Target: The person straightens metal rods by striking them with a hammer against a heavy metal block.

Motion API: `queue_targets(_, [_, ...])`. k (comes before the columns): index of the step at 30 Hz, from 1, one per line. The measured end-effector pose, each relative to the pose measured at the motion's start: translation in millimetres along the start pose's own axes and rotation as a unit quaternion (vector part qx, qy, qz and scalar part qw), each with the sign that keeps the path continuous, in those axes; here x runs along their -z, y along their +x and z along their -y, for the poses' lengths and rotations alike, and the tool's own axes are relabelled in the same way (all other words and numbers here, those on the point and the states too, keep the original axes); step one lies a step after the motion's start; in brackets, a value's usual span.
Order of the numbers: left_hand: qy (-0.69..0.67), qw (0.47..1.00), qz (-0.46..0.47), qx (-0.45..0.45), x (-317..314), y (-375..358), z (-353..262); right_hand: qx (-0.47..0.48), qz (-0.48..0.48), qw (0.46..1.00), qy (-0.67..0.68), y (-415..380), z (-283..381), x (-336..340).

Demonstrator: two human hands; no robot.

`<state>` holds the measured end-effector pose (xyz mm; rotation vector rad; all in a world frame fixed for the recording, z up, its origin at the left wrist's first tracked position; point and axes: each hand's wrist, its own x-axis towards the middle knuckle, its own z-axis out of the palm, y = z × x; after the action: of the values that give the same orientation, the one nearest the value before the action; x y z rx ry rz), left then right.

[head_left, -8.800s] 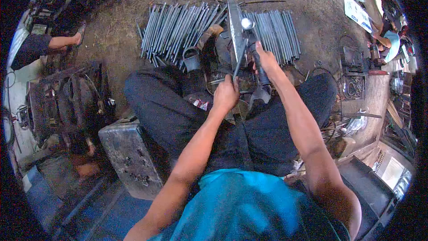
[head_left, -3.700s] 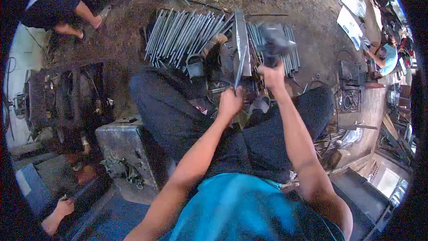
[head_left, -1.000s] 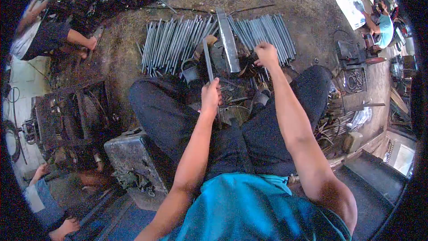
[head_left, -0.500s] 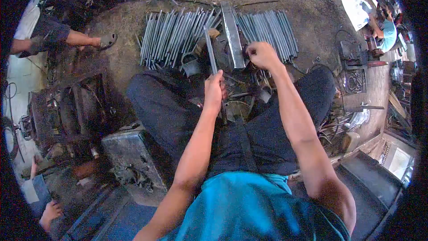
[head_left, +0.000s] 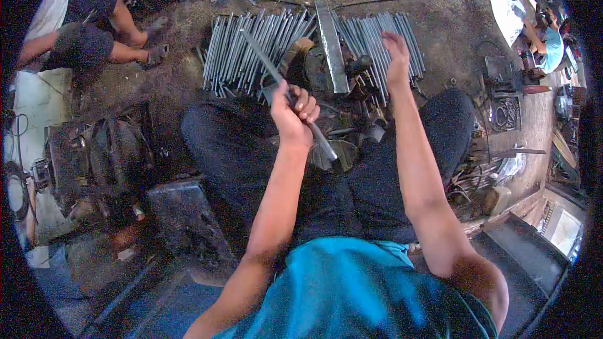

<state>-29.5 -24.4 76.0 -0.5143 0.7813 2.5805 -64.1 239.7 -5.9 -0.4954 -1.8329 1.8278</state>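
Observation:
A grey metal rod (head_left: 261,51) slants across my left hand (head_left: 294,117), whose fingers are wrapped round it. The rod's upper end points toward the left pile of rods (head_left: 235,50), and its lower end hangs between my knees. My right hand (head_left: 396,66) is raised with its fingers stretched out and nothing in it. It is in front of the right pile of rods (head_left: 361,34). Between the two piles a long flat metal bar (head_left: 331,50) runs away from me. Beneath my hands, dark metal parts and several short rods (head_left: 375,110) are partly hidden.
A dark metal block or box (head_left: 182,210) stands by my left knee. At the upper left another person's legs (head_left: 125,53) show. A person in a light blue shirt (head_left: 553,49) sits at the far right, near machinery and a metal tray (head_left: 504,114).
My left hand has tilted the rod, its upper end swinging left and its lower end right. My right hand has moved away from the bar to the right and opened. The other person's legs have shifted.

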Motion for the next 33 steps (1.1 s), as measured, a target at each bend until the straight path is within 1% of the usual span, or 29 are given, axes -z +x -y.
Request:
queue_targets(1, [-0.036, 0.999, 0.018, -0.037, -15.9, -3.8, -9.7, -0.009, 0.031, 0.994, 0.103, 0.3, 22.9, -5.0])
queue_targets(2, [-0.073, 0.995, 0.030, -0.058, -36.6, -11.5, -21.7, -0.016, 0.062, 0.977, 0.206, -1.2, 51.8, -12.1])
queue_targets(3, [-0.088, 0.991, 0.051, -0.091, -56.6, -18.4, -32.9, -0.062, 0.133, 0.930, 0.336, -6.5, 89.2, -16.9])
queue_targets(4, [-0.124, 0.983, 0.083, -0.104, -75.1, -23.8, -43.8, -0.105, 0.202, 0.860, 0.457, -17.6, 126.1, -21.7])
queue_targets(5, [-0.159, 0.974, 0.117, -0.114, -93.1, -28.2, -53.2, -0.092, 0.252, 0.817, 0.511, -30.1, 156.5, -29.5])
queue_targets(6, [-0.164, 0.966, 0.140, -0.140, -110.0, -33.6, -60.8, -0.075, 0.302, 0.768, 0.559, -42.0, 178.9, -39.0])
queue_targets(7, [-0.171, 0.958, 0.164, -0.165, -125.4, -40.8, -66.7, -0.014, 0.343, 0.751, 0.564, -50.9, 191.5, -48.7])
queue_targets(8, [-0.219, 0.943, 0.193, -0.158, -139.4, -48.8, -71.3, 0.048, 0.385, 0.729, 0.564, -57.6, 203.4, -57.5])
queue_targets(9, [-0.242, 0.934, 0.202, -0.168, -152.2, -57.2, -73.0, 0.063, 0.385, 0.729, 0.562, -64.3, 216.8, -63.8])
queue_targets(11, [-0.251, 0.924, 0.207, -0.200, -170.5, -72.1, -71.4, 0.108, 0.362, 0.693, 0.614, -76.8, 243.2, -72.8])
queue_targets(12, [-0.236, 0.922, 0.207, -0.228, -176.7, -77.1, -69.1, 0.128, 0.364, 0.689, 0.614, -77.2, 253.8, -74.0])
queue_targets(13, [-0.231, 0.921, 0.217, -0.226, -181.3, -83.0, -67.0, 0.139, 0.363, 0.686, 0.615, -77.6, 261.7, -73.6])
queue_targets(15, [-0.191, 0.925, 0.146, -0.294, -186.2, -95.9, -63.1, 0.159, 0.340, 0.682, 0.628, -81.2, 276.7, -71.9])
queue_targets(16, [-0.167, 0.921, 0.165, -0.311, -186.2, -101.8, -61.5, 0.115, 0.285, 0.630, 0.713, -90.6, 288.8, -75.6])
queue_targets(17, [-0.166, 0.920, 0.174, -0.309, -186.7, -108.3, -58.8, 0.124, 0.286, 0.628, 0.713, -96.6, 298.1, -75.0])
queue_targets(19, [-0.193, 0.923, 0.125, -0.310, -193.9, -124.5, -53.9, 0.105, 0.256, 0.623, 0.732, -106.1, 314.1, -70.5])
queue_targets(20, [-0.166, 0.924, 0.158, -0.307, -183.4, -125.9, -52.8, 0.102, 0.245, 0.629, 0.731, -111.5, 321.0, -67.5])
queue_targets(21, [-0.163, 0.923, 0.163, -0.307, -185.4, -132.4, -50.7, 0.107, 0.245, 0.626, 0.733, -112.6, 321.9, -65.8])
queue_targets(23, [-0.133, 0.922, 0.109, -0.348, -190.7, -146.9, -43.1, 0.179, 0.272, 0.656, 0.680, -115.1, 322.5, -62.8])
queue_targets(24, [-0.118, 0.916, 0.153, -0.353, -187.8, -152.2, -40.4, 0.187, 0.269, 0.653, 0.683, -116.5, 324.3, -60.0])
queue_targets(26, [-0.116, 0.921, 0.154, -0.339, -186.4, -159.0, -34.0, 0.205, 0.256, 0.696, 0.638, -121.9, 326.0, -53.4])
queue_targets(27, [-0.120, 0.925, 0.148, -0.328, -185.3, -162.5, -31.0, 0.209, 0.248, 0.696, 0.641, -122.7, 320.9, -48.6])
queue_targets(29, [-0.094, 0.930, 0.153, -0.321, -179.2, -163.5, -27.4, 0.198, 0.325, 0.638, 0.670, -121.5, 306.3, -41.0])
queue_targets(30, [-0.095, 0.935, 0.142, -0.309, -176.7, -161.0, -26.2, 0.157, 0.236, 0.666, 0.690, -134.9, 323.4, -43.3])
queue_targets(31, [-0.097, 0.942, 0.128, -0.296, -174.7, -159.6, -24.5, 0.158, 0.231, 0.668, 0.689, -134.4, 318.8, -43.0])
queue_targets(33, [-0.103, 0.944, 0.128, -0.286, -171.3, -156.6, -22.6, 0.127, 0.217, 0.648, 0.719, -131.9, 309.2, -42.0])
